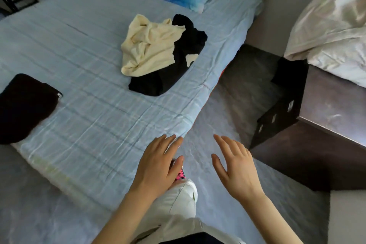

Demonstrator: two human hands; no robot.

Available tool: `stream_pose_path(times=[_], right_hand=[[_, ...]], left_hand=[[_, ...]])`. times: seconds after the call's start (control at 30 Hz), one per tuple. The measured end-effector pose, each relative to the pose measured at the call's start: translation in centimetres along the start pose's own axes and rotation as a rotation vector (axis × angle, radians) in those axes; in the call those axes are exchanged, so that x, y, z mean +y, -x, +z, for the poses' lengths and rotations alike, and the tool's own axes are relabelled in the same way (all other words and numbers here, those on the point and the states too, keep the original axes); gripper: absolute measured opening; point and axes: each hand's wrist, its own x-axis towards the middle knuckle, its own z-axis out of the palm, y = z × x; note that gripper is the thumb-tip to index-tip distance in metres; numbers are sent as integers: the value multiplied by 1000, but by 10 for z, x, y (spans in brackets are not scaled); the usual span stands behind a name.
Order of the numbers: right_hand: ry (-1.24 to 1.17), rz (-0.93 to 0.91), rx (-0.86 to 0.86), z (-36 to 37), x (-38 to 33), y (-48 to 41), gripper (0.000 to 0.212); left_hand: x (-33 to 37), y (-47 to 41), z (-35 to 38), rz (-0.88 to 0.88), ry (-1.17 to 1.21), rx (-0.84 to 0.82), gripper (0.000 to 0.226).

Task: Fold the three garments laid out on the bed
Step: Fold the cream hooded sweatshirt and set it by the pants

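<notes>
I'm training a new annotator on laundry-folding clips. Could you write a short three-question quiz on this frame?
1. True or false: the cream garment lies crumpled, partly on top of a black garment.
2. Multiple choice: what do the left hand and right hand hold? A) a sleeve B) nothing, their fingers are spread C) a hanger
3. Count: how many garments lie on the bed?

Key
1. True.
2. B. Both hands are near the bed's near edge and touch no garment.
3. Three: the cream one, the black one under it, and a dark garment apart at the left.
</notes>
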Motion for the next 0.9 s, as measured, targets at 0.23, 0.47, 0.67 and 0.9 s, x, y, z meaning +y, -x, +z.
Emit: stream_pose_path(times=[0.23, 0.47, 0.67, 0.9], right_hand=[[34, -95, 4, -23, -14, -185, 53], [40, -244, 0, -49, -43, -341, 49], [0, -394, -68, -36, -43, -461, 47], [-12, -585, -236, 7, -25, -624, 42]], left_hand=[[-84, -147, -34, -87, 14, 118, 54], [-138, -257, -79, -203, -1, 234, 56], [-165, -316, -61, -418, 24, 299, 56], [-186, -406, -18, -759, 110, 336, 58]])
